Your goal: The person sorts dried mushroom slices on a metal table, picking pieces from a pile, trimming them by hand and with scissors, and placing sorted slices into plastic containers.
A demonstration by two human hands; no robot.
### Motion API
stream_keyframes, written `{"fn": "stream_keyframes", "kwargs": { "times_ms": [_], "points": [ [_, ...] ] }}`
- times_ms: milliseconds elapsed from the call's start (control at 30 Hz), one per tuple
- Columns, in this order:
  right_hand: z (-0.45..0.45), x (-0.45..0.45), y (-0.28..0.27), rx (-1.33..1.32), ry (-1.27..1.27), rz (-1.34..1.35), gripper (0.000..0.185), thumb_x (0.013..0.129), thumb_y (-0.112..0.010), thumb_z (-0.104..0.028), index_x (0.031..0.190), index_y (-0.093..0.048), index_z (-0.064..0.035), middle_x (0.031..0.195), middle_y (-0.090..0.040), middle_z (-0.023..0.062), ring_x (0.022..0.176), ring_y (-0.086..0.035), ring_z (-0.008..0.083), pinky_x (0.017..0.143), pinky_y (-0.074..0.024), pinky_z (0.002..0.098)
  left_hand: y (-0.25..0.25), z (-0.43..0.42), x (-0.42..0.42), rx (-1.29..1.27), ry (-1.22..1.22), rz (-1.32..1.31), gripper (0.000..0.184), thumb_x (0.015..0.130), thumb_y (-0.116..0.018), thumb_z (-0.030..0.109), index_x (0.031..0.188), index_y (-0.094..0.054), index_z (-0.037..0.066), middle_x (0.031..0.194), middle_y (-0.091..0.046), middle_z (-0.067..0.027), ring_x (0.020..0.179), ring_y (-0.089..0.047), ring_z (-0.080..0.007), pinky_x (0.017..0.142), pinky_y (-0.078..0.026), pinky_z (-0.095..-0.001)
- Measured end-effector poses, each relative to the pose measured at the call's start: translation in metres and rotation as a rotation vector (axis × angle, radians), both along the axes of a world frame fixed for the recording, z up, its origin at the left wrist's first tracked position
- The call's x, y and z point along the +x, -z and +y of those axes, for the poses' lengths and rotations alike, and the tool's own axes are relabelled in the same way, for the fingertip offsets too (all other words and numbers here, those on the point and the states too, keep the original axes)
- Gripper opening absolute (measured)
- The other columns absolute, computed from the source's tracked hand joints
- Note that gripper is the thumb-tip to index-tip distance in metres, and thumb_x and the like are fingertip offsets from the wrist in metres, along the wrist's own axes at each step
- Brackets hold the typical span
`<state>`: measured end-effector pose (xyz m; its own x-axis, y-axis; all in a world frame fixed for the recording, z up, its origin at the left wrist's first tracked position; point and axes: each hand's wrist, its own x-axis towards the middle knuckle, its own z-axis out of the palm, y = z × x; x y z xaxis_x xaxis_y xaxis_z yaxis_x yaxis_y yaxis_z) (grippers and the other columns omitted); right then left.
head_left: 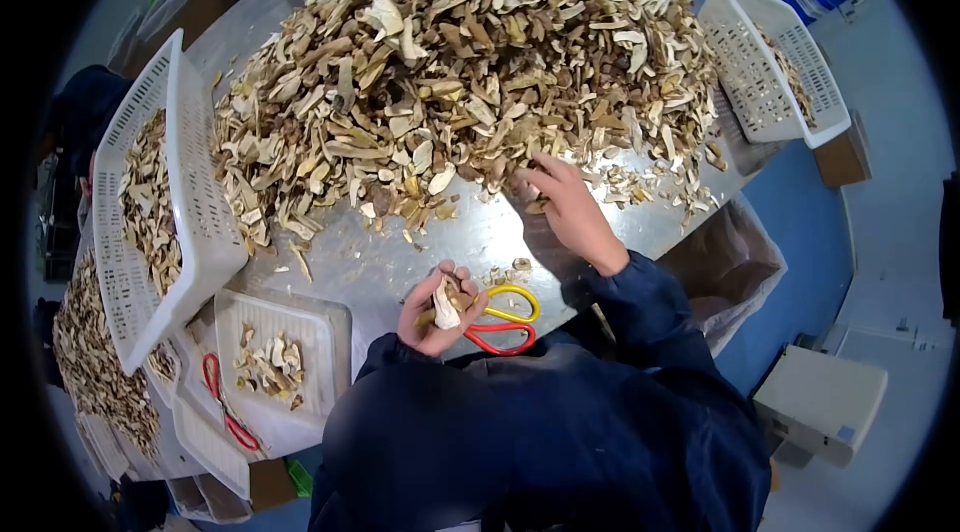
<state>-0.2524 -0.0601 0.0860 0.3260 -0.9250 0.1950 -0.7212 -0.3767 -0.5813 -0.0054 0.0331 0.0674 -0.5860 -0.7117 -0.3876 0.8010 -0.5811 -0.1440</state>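
My left hand (432, 320) is cupped palm up near the table's front edge, its fingers curled around pale dried mushroom slices (447, 304). Beside it are scissors with one yellow and one red handle (515, 304); their blades are hidden by the hand. My right hand (575, 217) reaches to the front edge of a large heap of dried mushroom slices (480, 62). Its thumb and fingers look apart at the heap, with the tips slightly blurred. Small crumbs (515, 270) lie on the metal table (480, 232) between the hands.
A white perforated basket (205, 202) of slices stands at left, with a tray (325, 337) and red-handled scissors (228, 407) near it. Another basket (775, 62) is at right. A lined bin (735, 267) sits below the table's right edge. Another person (90, 112) is at far left.
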Motion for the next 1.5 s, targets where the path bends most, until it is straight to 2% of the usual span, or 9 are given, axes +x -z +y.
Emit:
{"fn": "stream_keyframes", "kwargs": {
  "times_ms": [67,267,433,567,733,967,1200,1367,1500],
  "points": [
    [0.011,-0.003,-0.017,0.147,0.050,-0.253,0.050,0.071,-0.045,0.011,0.114,-0.061,-0.0068,0.128,-0.050,0.0194,0.118,-0.047,0.0364,0.100,-0.0381,0.0380,0.003,-0.001,0.000,-0.021,-0.021,-0.008,0.009,0.091,-0.055,0.013,0.098,-0.056,0.008,0.094,-0.056,-0.0056,0.093,-0.057,-0.0207,0.096,-0.044,-0.0390],
    [0.028,-0.023,-0.005,0.247,0.338,-0.237,0.030,0.080,-0.053,-0.002,0.108,-0.064,-0.0053,0.102,-0.065,0.0169,0.088,-0.064,0.0315,0.079,-0.0500,0.0337,0.022,-0.002,0.004,0.009,0.010,0.158,0.010,0.092,-0.054,0.014,0.100,-0.054,0.007,0.093,-0.054,-0.0050,0.087,-0.054,-0.0175,0.085,-0.049,-0.0319],
    [0.029,0.007,0.004,0.055,0.386,0.050,0.017,0.080,-0.064,-0.020,0.089,-0.063,-0.0054,0.074,-0.059,0.0111,0.066,-0.059,0.0301,0.058,-0.0468,0.0386,0.022,-0.001,0.005,-0.003,0.050,0.165,0.013,0.094,-0.052,0.015,0.104,-0.054,0.008,0.097,-0.055,-0.0049,0.091,-0.054,-0.0177,0.081,-0.051,-0.0297],
    [0.021,0.019,0.009,-0.013,0.340,0.286,0.018,0.079,-0.065,-0.021,0.080,-0.060,-0.0039,0.074,-0.060,0.0125,0.065,-0.060,0.0300,0.057,-0.0468,0.0389,0.028,0.005,0.002,-0.005,0.053,0.067,0.020,0.094,-0.050,0.016,0.113,-0.054,0.009,0.109,-0.057,-0.0060,0.105,-0.054,-0.0215,0.092,-0.047,-0.0359],
    [0.035,0.033,-0.034,0.547,0.110,-0.326,0.021,0.079,-0.067,-0.024,0.084,-0.065,-0.0036,0.067,-0.059,0.0099,0.057,-0.057,0.0223,0.053,-0.0418,0.0309,0.012,0.005,-0.004,0.011,0.031,-0.084,0.031,0.095,-0.048,0.020,0.125,-0.050,0.011,0.126,-0.053,-0.0095,0.119,-0.049,-0.0257,0.103,-0.039,-0.0435],
    [0.043,0.046,0.009,0.080,0.021,0.189,0.017,0.079,-0.064,-0.019,0.091,-0.059,-0.0083,0.072,-0.060,0.0107,0.060,-0.059,0.0295,0.053,-0.0450,0.0381,0.017,0.011,0.000,0.087,0.006,0.018,0.024,0.095,-0.052,0.018,0.116,-0.051,0.008,0.115,-0.056,-0.0094,0.107,-0.056,-0.0291,0.091,-0.048,-0.0453],
    [0.056,0.056,-0.054,0.653,-0.036,-0.213,0.019,0.077,-0.068,-0.016,0.091,-0.062,-0.0040,0.061,-0.057,0.0096,0.055,-0.057,0.0266,0.051,-0.0424,0.0345,0.005,0.014,-0.001,-0.052,0.054,-0.067,0.033,0.098,-0.044,0.024,0.127,-0.046,0.009,0.120,-0.054,-0.0104,0.112,-0.054,-0.0270,0.096,-0.046,-0.0461],
    [0.039,0.048,-0.018,0.119,0.176,0.164,0.021,0.077,-0.067,-0.016,0.095,-0.065,-0.0048,0.073,-0.062,0.0102,0.064,-0.061,0.0281,0.055,-0.0471,0.0369,0.013,0.021,-0.001,-0.114,0.113,0.010,0.035,0.100,-0.040,0.027,0.129,-0.044,0.008,0.126,-0.052,-0.0113,0.116,-0.052,-0.0271,0.100,-0.043,-0.0463],
    [0.033,0.045,-0.002,0.022,0.109,0.303,0.011,0.076,-0.064,-0.008,0.086,-0.061,-0.0051,0.084,-0.061,0.0105,0.075,-0.061,0.0302,0.058,-0.0486,0.0377,0.011,0.022,0.005,-0.156,0.096,-0.001,0.032,0.099,-0.042,0.026,0.125,-0.046,0.009,0.126,-0.053,-0.0106,0.117,-0.053,-0.0277,0.097,-0.045,-0.0472]
  ]
}}
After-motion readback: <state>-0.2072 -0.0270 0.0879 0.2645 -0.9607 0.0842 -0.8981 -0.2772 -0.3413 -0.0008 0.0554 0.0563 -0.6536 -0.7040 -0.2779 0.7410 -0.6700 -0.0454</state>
